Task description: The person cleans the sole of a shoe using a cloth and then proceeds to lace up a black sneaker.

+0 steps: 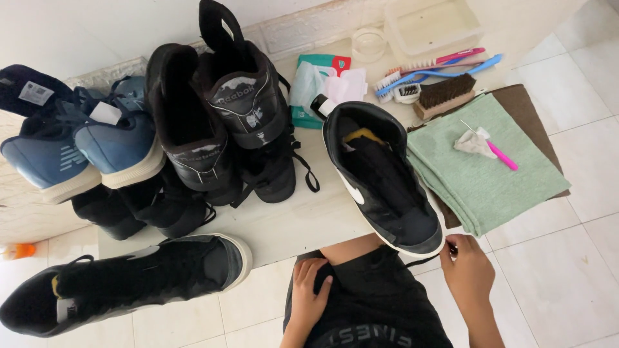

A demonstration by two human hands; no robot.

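On the floor at far left lies one black high-top sneaker [129, 280] on its side. Above it, on the low table [303, 219], two blue sneakers [84, 145] and two black sneakers [219, 122] sit in pairs, apparently queued. The left hand [309, 290] rests loosely curled on the lap, gripping nothing. A second black high-top [380, 177] stands at the table edge, toe toward the person. The right hand [467, 267] pinches a dark lace end just beside that toe. Folded green cloths [490, 167] and three brushes [438, 77] lie within reach.

Pale glossy floor tiles [567, 258] with thin grout lines; low cream tabletop [290, 222]; soft daylight, faint shadows.
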